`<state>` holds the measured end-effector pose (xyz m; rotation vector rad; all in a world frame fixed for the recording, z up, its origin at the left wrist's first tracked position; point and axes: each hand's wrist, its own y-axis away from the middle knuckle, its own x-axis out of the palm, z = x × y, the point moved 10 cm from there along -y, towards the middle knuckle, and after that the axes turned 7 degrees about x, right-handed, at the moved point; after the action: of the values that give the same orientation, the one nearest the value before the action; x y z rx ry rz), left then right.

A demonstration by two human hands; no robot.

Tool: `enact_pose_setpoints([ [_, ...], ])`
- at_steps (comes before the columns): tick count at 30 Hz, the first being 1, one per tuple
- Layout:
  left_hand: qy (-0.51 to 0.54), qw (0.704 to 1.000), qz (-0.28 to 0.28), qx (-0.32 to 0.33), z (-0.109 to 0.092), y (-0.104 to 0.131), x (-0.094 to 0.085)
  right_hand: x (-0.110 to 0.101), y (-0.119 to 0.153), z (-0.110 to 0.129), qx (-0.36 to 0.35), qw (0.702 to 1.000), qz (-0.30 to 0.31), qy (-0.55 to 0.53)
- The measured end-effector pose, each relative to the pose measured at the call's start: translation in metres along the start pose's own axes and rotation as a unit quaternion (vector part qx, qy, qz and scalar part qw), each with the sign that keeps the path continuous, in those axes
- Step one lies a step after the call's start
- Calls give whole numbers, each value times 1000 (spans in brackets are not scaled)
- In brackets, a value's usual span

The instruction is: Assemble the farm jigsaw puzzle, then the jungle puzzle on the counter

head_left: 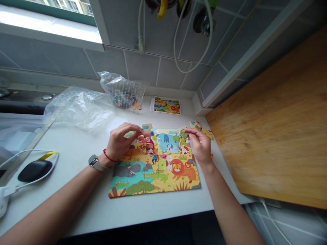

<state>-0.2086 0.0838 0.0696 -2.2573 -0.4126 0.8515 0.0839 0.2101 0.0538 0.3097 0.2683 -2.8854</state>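
Observation:
A jigsaw puzzle (155, 173) with cartoon animals lies on the white counter, its lower rows joined. At its upper left, my left hand (122, 137) has thumb and index finger pinched at the edge of a pale puzzle piece (146, 128), which juts above the top row. Over the upper right corner, my right hand (201, 144) pinches at a puzzle piece with green on it (182, 133); the fingers partly cover it. Between the hands, blue elephants (167, 142) show on joined pieces. Loose puzzle pieces (196, 125) lie beyond my right hand.
A picture card (165, 104) lies behind the puzzle. Beside it stands a clear bag of pieces (125, 95), with crumpled plastic (79, 107) to the left. A black device (35, 170) and white cable lie far left. A wooden board (278, 126) leans at right.

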Motion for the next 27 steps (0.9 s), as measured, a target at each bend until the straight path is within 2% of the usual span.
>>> enact_pose_setpoints([
  [12, -6, 1000, -21, -10, 2, -4, -8, 1, -1, -2, 1, 1000, -5, -27],
  [18, -1, 999, -39, -36, 9, -3, -14, -3, -2, -8, 16, 999, -18, -49],
  [27, 6, 998, -47, -49, 14, -1, -15, -3, -4, -14, 26, 998, -18, -56],
])
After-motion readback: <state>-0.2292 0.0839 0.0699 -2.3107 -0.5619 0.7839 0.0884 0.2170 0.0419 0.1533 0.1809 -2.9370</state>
